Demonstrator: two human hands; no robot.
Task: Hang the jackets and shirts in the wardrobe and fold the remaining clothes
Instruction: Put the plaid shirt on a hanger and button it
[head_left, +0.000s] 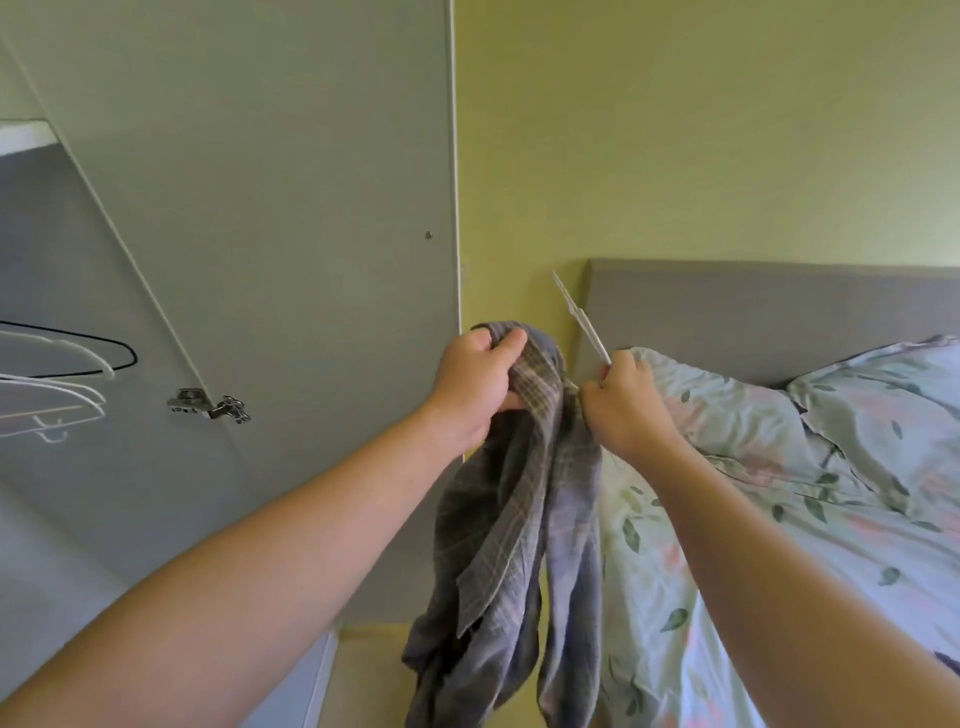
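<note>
Shirt (519, 519): plaid, grey-mauve, held in mid-air between the open door (285, 208) and the bed (779, 545). It hangs bunched and twisted, its tails dropping out of the bottom of the view.

Left hand (475, 384): fingers curled round a gathered handful at the top of the shirt, thumb over the fabric. Judged purpose: to carry the garment's weight so the other hand is free to work.

Right hand (623, 400): fingers closed on a pale hanger (582, 322), seen edge-on, its free end pointing up and left toward the headboard (753, 312). The hand is pressed against the shirt's upper edge; whether it also pinches cloth cannot be told.

Judged step: feeding the hanger into the shirt – not yet seated, since no shoulder is spread over it.

Wardrobe (41, 249): stands open at left, with spare hangers (52, 384) on the rail – the likely destination.

Risk noted: the fabric is twisted, so the neck opening may need finding first.
</note>
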